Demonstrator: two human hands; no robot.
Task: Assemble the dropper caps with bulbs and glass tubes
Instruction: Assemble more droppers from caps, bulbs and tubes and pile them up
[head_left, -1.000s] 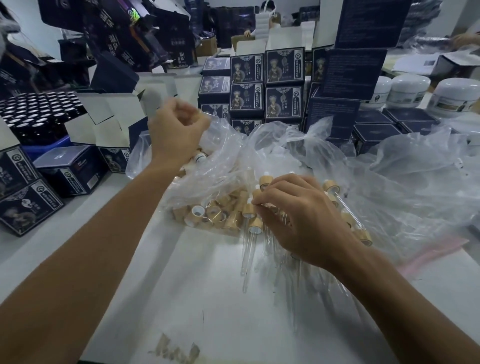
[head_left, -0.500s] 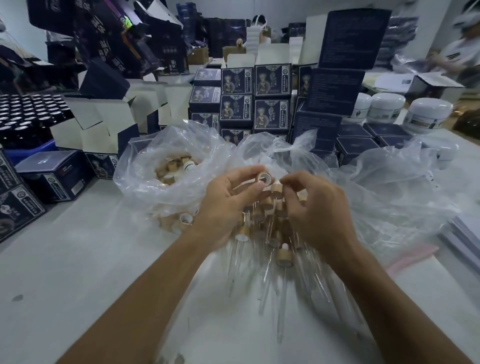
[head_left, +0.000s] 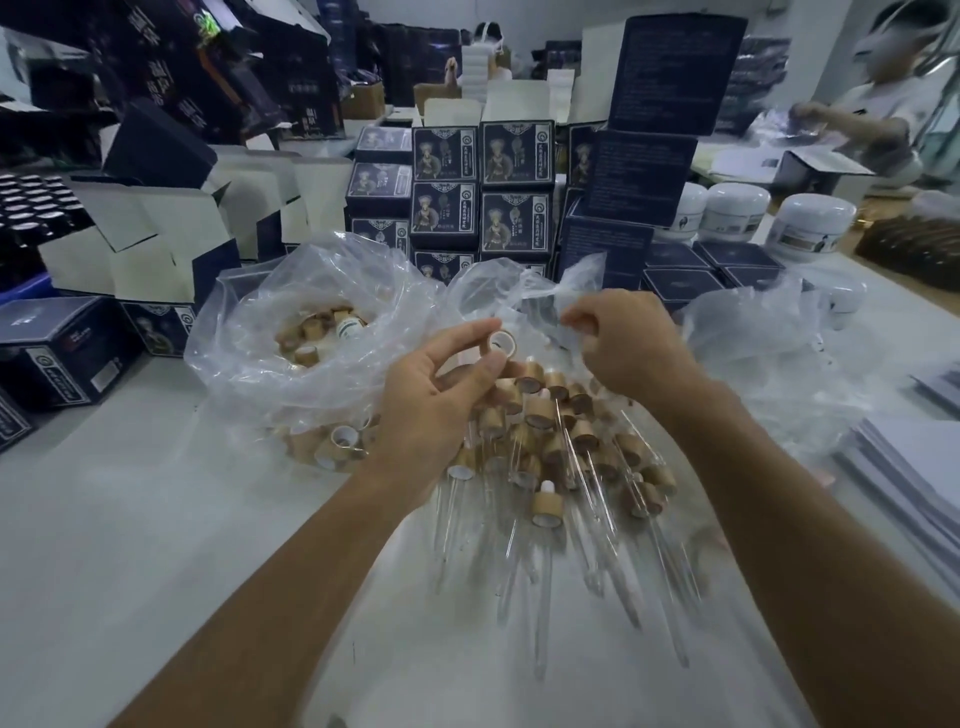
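The left hand (head_left: 441, 395) pinches a cap (head_left: 502, 344) between thumb and forefinger. At its 3 o'clock the right hand (head_left: 631, 345) is curled, contents unclear. Assembled droppers (head_left: 561, 467) pile below; at 9 o'clock, a bag (head_left: 291, 312) of caps on the desk (head_left: 130, 519).

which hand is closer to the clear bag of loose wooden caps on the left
Left. The left hand, pinching a cap, sits just right of the bag of loose caps, beside its edge. The right hand is farther right, above the pile of assembled droppers.
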